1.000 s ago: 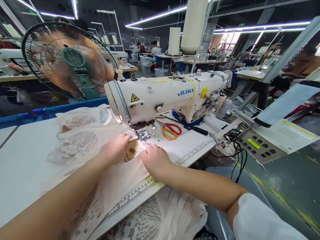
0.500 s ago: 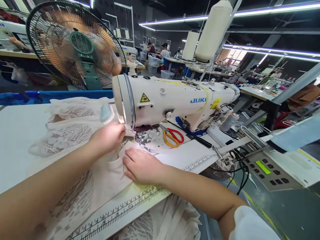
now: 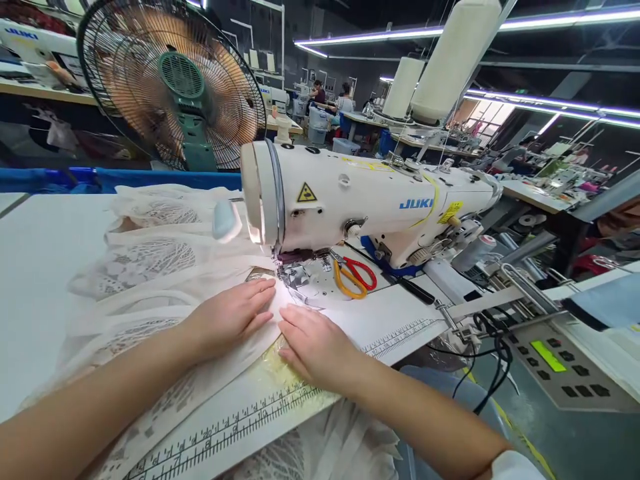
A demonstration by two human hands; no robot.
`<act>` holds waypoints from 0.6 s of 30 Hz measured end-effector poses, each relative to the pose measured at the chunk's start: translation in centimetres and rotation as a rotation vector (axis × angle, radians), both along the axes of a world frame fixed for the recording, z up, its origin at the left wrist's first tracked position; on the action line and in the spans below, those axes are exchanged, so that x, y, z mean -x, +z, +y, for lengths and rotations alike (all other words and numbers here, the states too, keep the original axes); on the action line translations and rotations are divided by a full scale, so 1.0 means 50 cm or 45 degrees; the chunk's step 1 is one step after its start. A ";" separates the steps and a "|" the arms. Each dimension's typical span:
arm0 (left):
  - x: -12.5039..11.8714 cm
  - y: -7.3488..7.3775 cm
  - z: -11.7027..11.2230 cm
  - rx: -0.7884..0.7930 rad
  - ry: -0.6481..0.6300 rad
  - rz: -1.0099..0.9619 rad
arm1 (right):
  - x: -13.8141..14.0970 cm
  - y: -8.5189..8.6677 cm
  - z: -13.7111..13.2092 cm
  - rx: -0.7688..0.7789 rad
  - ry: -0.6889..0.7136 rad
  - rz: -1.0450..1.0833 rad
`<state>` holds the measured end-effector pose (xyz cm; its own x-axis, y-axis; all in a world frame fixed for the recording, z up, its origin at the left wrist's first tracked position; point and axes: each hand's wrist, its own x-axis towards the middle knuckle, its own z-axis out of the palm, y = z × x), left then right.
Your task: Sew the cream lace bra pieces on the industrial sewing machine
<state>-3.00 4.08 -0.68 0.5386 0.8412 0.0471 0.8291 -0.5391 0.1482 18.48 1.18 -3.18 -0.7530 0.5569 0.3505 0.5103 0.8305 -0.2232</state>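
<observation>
Pale lace cloth spreads across the table's left side and runs beneath the left hand, which lies flat on top, fingers stretched out and gripping nothing. Ahead of those fingertips the cloth reaches the needle area of the white sewing machine. The right hand has its fingertips at the cloth's edge; whether it's pinching, I can't tell. Red-and-orange-handled scissors lie farther right.

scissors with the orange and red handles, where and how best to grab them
Probably by the orange handle and red handle together, the right hand coming from the near side: the scissors lie with handles toward the person, while the blades point away, under the sewing machine.
</observation>
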 end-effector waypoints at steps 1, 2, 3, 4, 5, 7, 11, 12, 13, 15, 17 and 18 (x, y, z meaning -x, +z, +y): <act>-0.004 0.003 0.002 -0.001 0.011 0.013 | -0.003 -0.001 -0.001 0.003 -0.012 0.012; -0.006 0.004 0.003 -0.007 0.019 0.017 | -0.004 -0.002 -0.001 0.006 -0.021 0.022; -0.008 0.004 0.004 -0.017 0.024 0.015 | -0.004 -0.003 -0.001 0.011 -0.029 0.030; -0.009 0.003 0.004 -0.026 0.027 0.010 | -0.003 -0.004 -0.001 0.017 -0.037 0.037; -0.009 0.002 0.005 -0.032 0.028 0.007 | -0.002 -0.004 -0.001 0.024 -0.042 0.044; -0.010 0.002 0.008 -0.022 0.026 0.014 | -0.001 -0.005 0.000 0.032 -0.052 0.051; -0.012 0.008 0.013 0.010 0.030 0.053 | -0.001 -0.004 0.000 -0.005 -0.069 0.068; -0.013 0.009 0.014 0.012 0.029 0.060 | -0.001 -0.003 0.000 -0.026 -0.072 0.075; -0.013 0.009 0.015 0.012 0.026 0.063 | -0.002 -0.002 -0.001 -0.046 -0.074 0.081; -0.012 0.008 0.016 -0.001 0.020 0.054 | -0.003 0.001 -0.001 -0.061 -0.088 0.086; -0.011 0.007 0.017 -0.020 0.022 0.037 | -0.004 0.004 -0.001 -0.046 -0.119 0.080; -0.011 0.006 0.017 -0.026 0.026 0.031 | -0.005 0.005 -0.001 -0.035 -0.139 0.077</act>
